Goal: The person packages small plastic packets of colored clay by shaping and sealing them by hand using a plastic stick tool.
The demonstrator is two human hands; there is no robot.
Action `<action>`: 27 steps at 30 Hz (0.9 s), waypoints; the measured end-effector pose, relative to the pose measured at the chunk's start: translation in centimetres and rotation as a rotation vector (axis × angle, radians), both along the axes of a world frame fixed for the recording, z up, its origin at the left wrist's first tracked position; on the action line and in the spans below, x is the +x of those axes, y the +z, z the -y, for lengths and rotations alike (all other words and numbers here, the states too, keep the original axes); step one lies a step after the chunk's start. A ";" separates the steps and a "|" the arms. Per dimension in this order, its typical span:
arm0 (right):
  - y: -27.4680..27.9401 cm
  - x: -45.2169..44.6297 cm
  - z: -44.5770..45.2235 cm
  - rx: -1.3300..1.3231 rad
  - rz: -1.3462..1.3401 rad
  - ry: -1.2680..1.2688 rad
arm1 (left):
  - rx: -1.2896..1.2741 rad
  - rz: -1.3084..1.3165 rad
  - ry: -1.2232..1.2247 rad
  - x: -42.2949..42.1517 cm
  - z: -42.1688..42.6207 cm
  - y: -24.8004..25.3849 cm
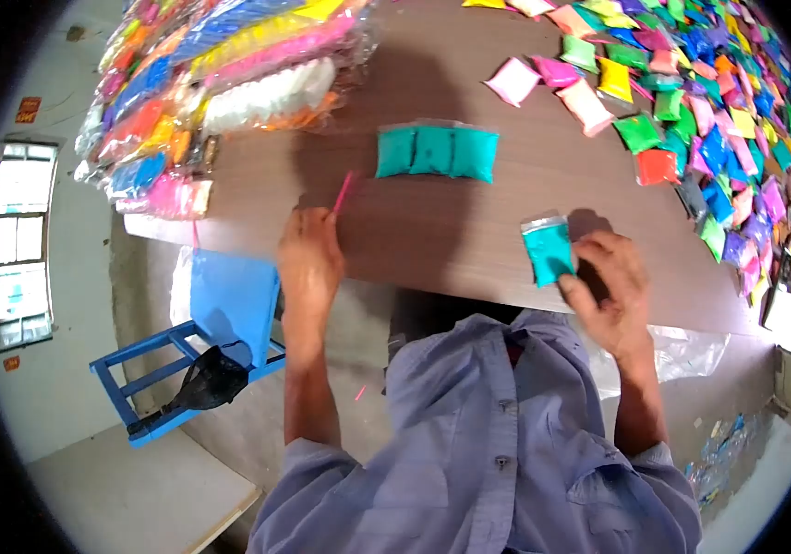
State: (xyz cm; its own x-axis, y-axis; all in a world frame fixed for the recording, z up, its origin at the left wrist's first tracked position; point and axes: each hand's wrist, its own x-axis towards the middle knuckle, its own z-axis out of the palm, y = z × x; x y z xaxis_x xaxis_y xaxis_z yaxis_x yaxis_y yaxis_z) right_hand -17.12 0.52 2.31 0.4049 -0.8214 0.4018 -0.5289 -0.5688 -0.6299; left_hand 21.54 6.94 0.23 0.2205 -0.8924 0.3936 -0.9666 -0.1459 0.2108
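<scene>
My left hand is closed around a thin pink stick over the table's near edge. The stick points up and away from the fingers. Between the thumb and fingers of my right hand is a small teal packet with a clear top strip. Farther back on the table, three teal packets lie side by side in a row, apart from both hands.
Bundled colourful packets in clear plastic are stacked at the back left. Loose packets in many colours cover the right side of the brown table. A blue chair with a black bag-like item stands at the left.
</scene>
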 end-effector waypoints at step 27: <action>-1.7 0.0 -0.1 -0.131 -0.013 0.207 | 0.200 -0.483 -0.433 -17.5 1.6 1.4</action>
State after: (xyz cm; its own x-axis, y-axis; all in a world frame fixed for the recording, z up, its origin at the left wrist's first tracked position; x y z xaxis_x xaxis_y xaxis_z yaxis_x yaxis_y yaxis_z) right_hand -17.09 0.65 0.58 0.5651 -0.6617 0.4928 -0.4000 -0.7421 -0.5378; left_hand 4.06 5.34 1.64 -0.0640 -0.9852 0.1591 -0.7508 0.1526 0.6426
